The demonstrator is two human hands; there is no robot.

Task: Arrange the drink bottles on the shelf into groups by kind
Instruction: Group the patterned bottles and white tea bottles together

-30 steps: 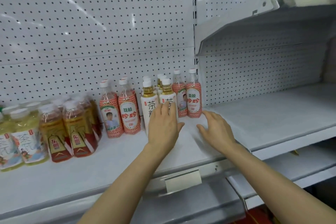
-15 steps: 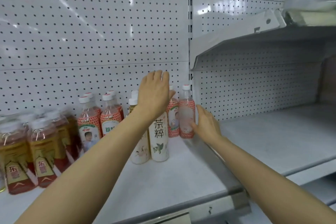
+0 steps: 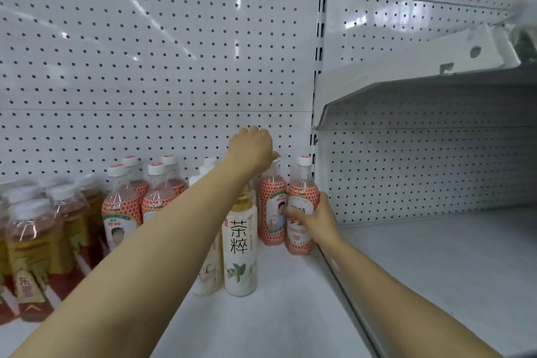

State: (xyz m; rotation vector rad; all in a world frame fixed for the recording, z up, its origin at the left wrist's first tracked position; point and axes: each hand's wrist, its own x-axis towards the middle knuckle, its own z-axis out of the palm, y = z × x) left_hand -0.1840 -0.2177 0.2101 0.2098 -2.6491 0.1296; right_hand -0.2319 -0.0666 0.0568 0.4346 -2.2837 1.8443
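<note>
Left hand (image 3: 251, 147) closes over the cap of one red-patterned bottle (image 3: 271, 209) near the shelf (image 3: 284, 314) back edge. Right hand (image 3: 315, 219) fingers wrap its neighbour (image 3: 300, 229) mid-body. Full bottles are probably heavy, with slippery labels; grip the waist.

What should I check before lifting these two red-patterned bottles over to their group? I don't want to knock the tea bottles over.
1. Right hand wrapped around the rightmost red-patterned bottle: ok.
2. Left hand gripping the second red-patterned bottle at its cap: cannot tell, the hand hides the cap.
3. Both bottles upright on the shelf: ok.
4. Left forearm clear of the white tea bottle: not ok, it passes right over the bottle top.
5. Matching red-patterned group to the left present as a destination: ok.
6. Free space beside that group: cannot tell, the forearm covers it.
</note>
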